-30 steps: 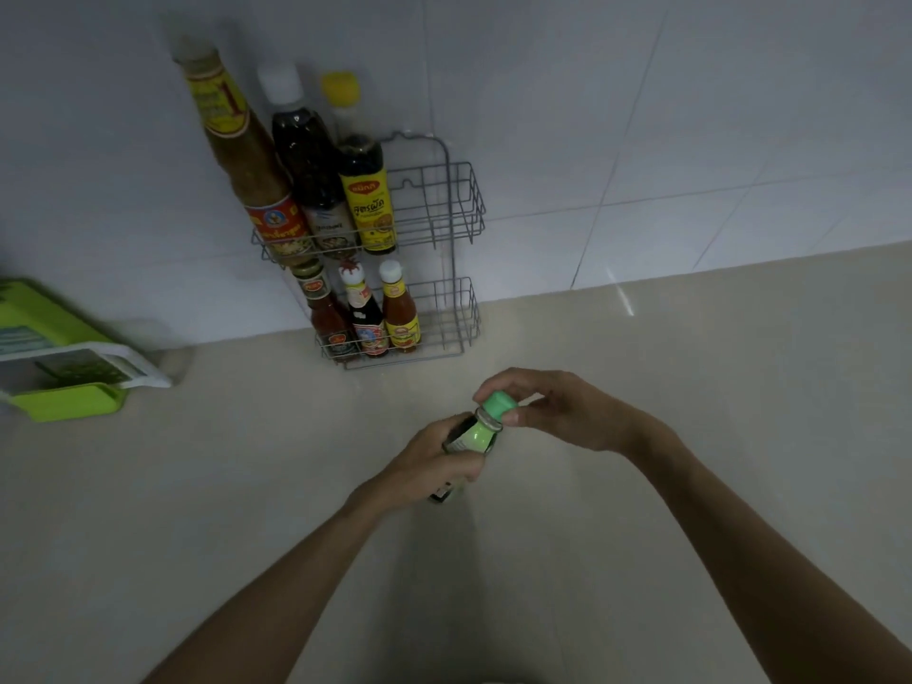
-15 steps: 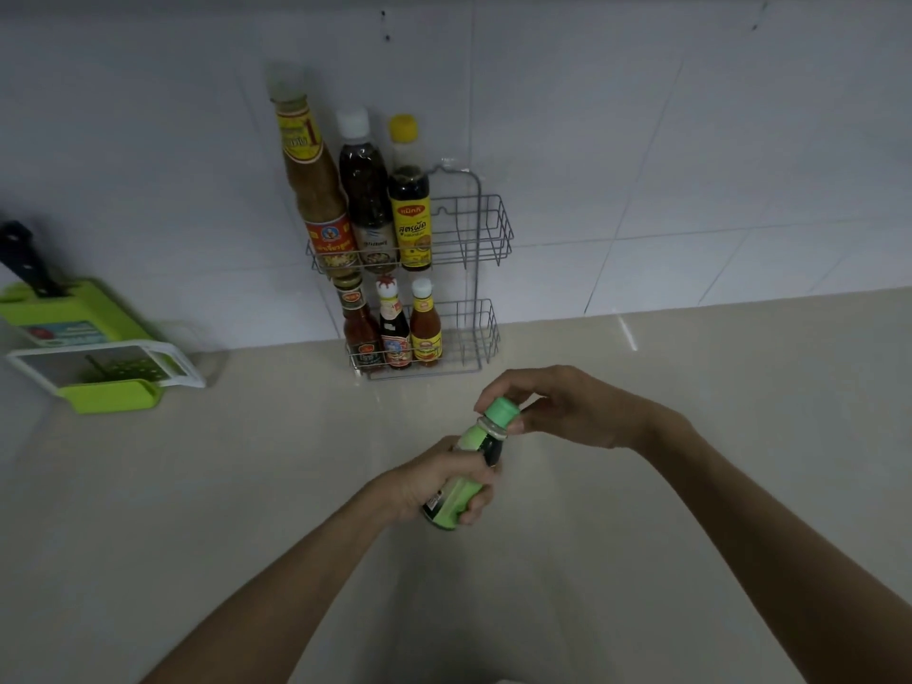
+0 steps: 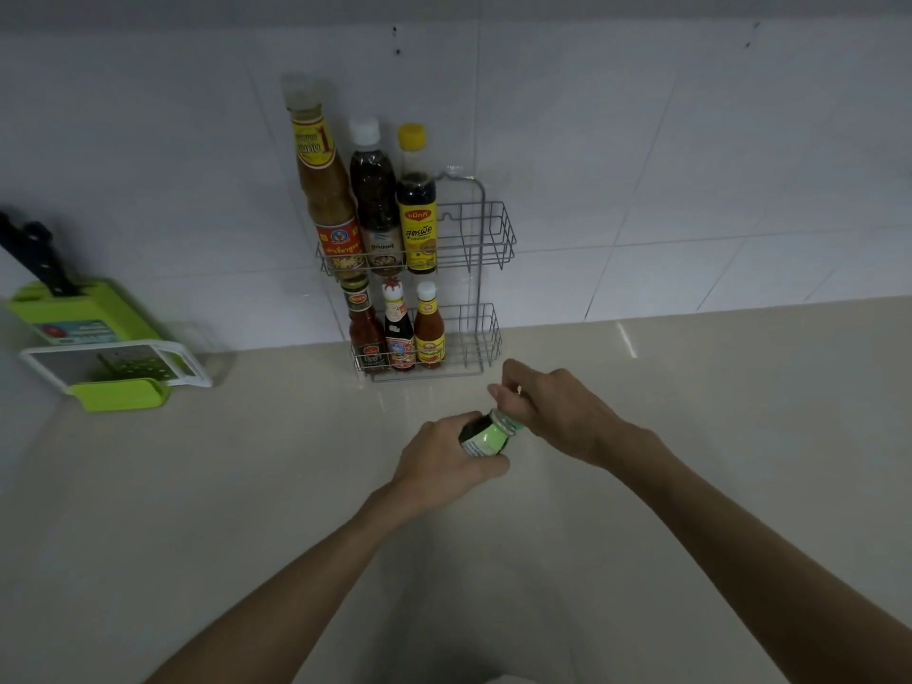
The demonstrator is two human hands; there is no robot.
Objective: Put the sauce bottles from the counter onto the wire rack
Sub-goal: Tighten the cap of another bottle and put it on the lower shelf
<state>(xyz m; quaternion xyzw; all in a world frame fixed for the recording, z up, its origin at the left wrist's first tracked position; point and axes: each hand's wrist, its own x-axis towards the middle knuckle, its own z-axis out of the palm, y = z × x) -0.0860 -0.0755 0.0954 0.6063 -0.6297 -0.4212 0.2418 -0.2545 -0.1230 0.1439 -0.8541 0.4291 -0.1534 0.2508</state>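
You hold the small green-labelled dark sauce bottle [image 3: 482,436] mid-carry, left hand [image 3: 444,461] wrapping its body, right hand [image 3: 552,412] pinching its cap; next, lift toward 12 o'clock into the grey wire rack [image 3: 486,239]'s free right side.

- Small bottle [image 3: 486,439]: showing a light green label over dark contents.
- Wire rack [image 3: 486,249]: showing plain grey metal.
- Tall bottle [image 3: 323,190]: carrying tan sauce, yellow-and-red labels.
- Middle bottle [image 3: 375,199]: wearing a white cap, dark inside.
- Yellow-capped bottle [image 3: 416,204]: wearing a yellow label.
- Counter [image 3: 247,486]: showing pale beige.
- Wall tiles [image 3: 641,140]: showing white.
- Slicer [image 3: 98,353]: showing lime green and white.
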